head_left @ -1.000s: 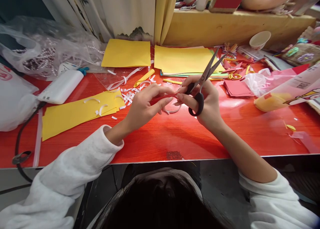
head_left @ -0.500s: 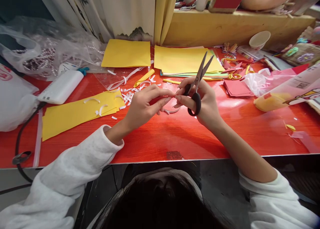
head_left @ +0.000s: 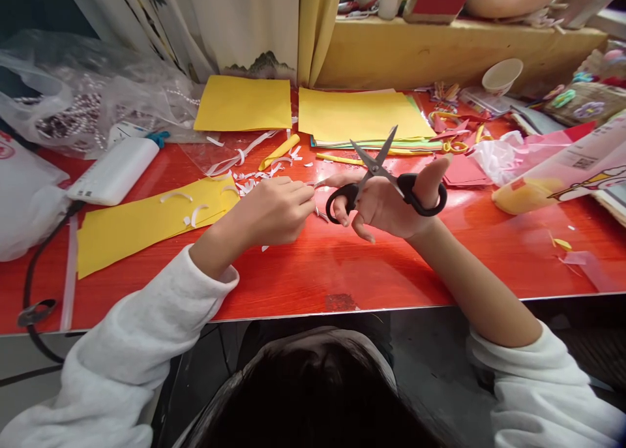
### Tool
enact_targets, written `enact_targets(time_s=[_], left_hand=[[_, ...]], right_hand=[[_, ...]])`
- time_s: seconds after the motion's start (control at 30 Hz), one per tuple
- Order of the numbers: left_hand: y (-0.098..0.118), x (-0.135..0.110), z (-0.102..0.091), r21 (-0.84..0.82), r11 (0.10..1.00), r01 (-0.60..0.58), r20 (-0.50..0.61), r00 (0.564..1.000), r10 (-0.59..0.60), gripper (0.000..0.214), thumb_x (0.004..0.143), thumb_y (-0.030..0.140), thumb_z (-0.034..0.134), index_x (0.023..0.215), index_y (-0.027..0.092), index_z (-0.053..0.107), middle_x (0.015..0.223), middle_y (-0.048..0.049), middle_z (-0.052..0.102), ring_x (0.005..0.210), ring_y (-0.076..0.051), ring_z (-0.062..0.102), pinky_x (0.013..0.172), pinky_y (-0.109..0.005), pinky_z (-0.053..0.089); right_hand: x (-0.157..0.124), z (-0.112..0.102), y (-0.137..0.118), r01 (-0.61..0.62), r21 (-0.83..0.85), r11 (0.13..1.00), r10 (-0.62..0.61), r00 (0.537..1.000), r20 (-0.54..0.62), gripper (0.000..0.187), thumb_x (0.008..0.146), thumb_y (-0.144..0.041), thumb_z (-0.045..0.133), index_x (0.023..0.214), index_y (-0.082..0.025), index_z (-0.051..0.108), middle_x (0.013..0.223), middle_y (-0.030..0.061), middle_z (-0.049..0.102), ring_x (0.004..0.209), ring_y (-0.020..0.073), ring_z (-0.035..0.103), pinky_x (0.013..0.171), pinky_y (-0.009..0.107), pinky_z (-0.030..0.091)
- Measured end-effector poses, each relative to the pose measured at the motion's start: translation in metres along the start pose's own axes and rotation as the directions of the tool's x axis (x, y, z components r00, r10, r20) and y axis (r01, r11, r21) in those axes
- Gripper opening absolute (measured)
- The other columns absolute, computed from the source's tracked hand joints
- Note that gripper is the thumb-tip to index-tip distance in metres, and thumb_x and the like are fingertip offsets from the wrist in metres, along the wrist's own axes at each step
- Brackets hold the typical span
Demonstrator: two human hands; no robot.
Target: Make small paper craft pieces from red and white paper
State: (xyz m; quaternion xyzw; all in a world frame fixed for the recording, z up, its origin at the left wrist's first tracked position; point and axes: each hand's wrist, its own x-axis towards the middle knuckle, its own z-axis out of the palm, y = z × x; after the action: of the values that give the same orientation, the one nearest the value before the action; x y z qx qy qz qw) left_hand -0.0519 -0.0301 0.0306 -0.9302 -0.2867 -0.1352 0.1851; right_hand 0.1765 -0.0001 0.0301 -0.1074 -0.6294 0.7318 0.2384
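My right hand holds black-handled scissors above the red table. Thumb and a finger sit in the loops, and the blades are spread wide, pointing away from me. My left hand is curled closed just left of the scissors, pinching a small strip of paper; only a pale tip shows between the hands. White paper snippets lie scattered behind the left hand.
Yellow sheets lie at the left and at the back, with a stack of coloured paper. A white device with a black cable, clear plastic bags, a paper cup and craft clutter surround the work area.
The scissors turned from upright and nearly closed to lying sideways with blades wide apart. My left hand dropped closer to the table and curled tighter. The red strip is now hidden.
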Motion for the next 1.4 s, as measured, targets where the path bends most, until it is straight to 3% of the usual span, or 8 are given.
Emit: enact_targets(time_s=[0.17,0.27,0.33,0.43,0.6,0.83,1.03,1.4], left_hand=[[-0.002,0.0,-0.007,-0.237,0.969,0.066,0.237,0.971,-0.008,0.03,0.086,0.038,0.048,0.078,0.017,0.068,0.075,-0.0051,0.065,0.074,-0.018,0.055,0.071,-0.032,0.037],[-0.008,0.0,-0.008,-0.36,0.924,0.128,0.239,0.97,-0.041,0.039,0.087,0.052,0.046,0.09,0.023,0.071,0.08,-0.0034,0.065,0.077,-0.017,0.055,0.072,-0.031,0.037],[-0.012,0.0,-0.004,-0.381,0.907,0.18,0.195,0.975,-0.111,0.04,0.088,0.053,0.045,0.088,0.023,0.071,0.077,-0.0036,0.063,0.073,-0.016,0.054,0.07,-0.031,0.037],[-0.015,0.002,0.004,-0.381,0.887,0.261,0.006,0.96,-0.28,0.038,0.092,0.042,0.043,0.075,0.019,0.068,0.072,-0.0044,0.059,0.072,-0.017,0.053,0.072,-0.032,0.039],[-0.011,0.006,0.006,-0.491,0.798,0.348,-0.259,0.817,-0.516,0.023,0.093,0.035,0.045,0.088,0.021,0.063,0.085,-0.0047,0.062,0.084,-0.019,0.054,0.082,-0.036,0.042],[-0.003,0.007,0.006,-0.445,0.858,0.256,-0.222,0.897,-0.383,0.018,0.088,0.039,0.054,0.088,0.022,0.061,0.086,-0.0037,0.06,0.094,-0.022,0.057,0.089,-0.042,0.041],[0.001,0.008,0.006,-0.478,0.831,0.286,-0.234,0.87,-0.434,0.017,0.089,0.032,0.053,0.081,0.021,0.063,0.079,-0.0033,0.061,0.087,-0.02,0.057,0.083,-0.038,0.044],[-0.001,0.012,-0.005,-0.817,0.432,0.382,0.035,0.781,-0.624,0.027,0.087,0.039,0.055,0.072,0.018,0.065,0.066,-0.0005,0.06,0.061,-0.011,0.052,0.057,-0.026,0.041]], right_hand=[[0.004,0.009,0.005,-0.009,-0.419,0.908,-0.078,0.979,-0.19,0.083,0.072,-0.079,0.04,0.128,-0.018,0.05,0.103,0.0124,0.062,0.091,0.0223,0.06,0.059,0.03,0.053],[0.006,0.012,0.01,-0.138,-0.848,0.512,-0.354,0.865,-0.355,0.071,0.075,-0.057,0.061,0.133,-0.019,0.046,0.113,0.0132,0.057,0.107,0.0281,0.052,0.081,0.042,0.051],[0.006,0.008,0.013,-0.279,-0.933,0.226,-0.485,0.799,-0.356,0.068,0.076,-0.05,0.063,0.134,-0.018,0.045,0.116,0.0154,0.053,0.115,0.034,0.044,0.091,0.051,0.044],[0.005,0.0,0.015,-0.369,-0.929,0.035,-0.539,0.776,-0.328,0.063,0.082,-0.04,0.06,0.138,-0.019,0.04,0.12,0.0182,0.049,0.118,0.0386,0.039,0.095,0.057,0.037],[0.004,0.004,0.014,-0.379,-0.924,-0.055,-0.538,0.791,-0.292,0.065,0.085,-0.034,0.055,0.143,-0.019,0.032,0.12,0.0194,0.049,0.117,0.0392,0.039,0.097,0.058,0.034],[0.008,0.024,0.02,-0.434,-0.885,-0.166,-0.483,0.819,-0.311,0.07,0.085,-0.025,0.046,0.149,-0.018,0.019,0.118,0.0176,0.047,0.116,0.039,0.041,0.094,0.059,0.036],[0.009,0.029,0.024,-0.457,-0.849,-0.263,-0.477,0.827,-0.298,0.069,0.086,-0.019,0.038,0.15,-0.019,0.013,0.114,0.0176,0.048,0.114,0.0383,0.044,0.089,0.058,0.04],[0.006,0.031,0.02,-0.484,-0.837,-0.255,-0.542,0.789,-0.29,0.069,0.09,-0.034,0.039,0.151,-0.023,0.01,0.115,0.0179,0.049,0.115,0.0425,0.042,0.092,0.062,0.036]])
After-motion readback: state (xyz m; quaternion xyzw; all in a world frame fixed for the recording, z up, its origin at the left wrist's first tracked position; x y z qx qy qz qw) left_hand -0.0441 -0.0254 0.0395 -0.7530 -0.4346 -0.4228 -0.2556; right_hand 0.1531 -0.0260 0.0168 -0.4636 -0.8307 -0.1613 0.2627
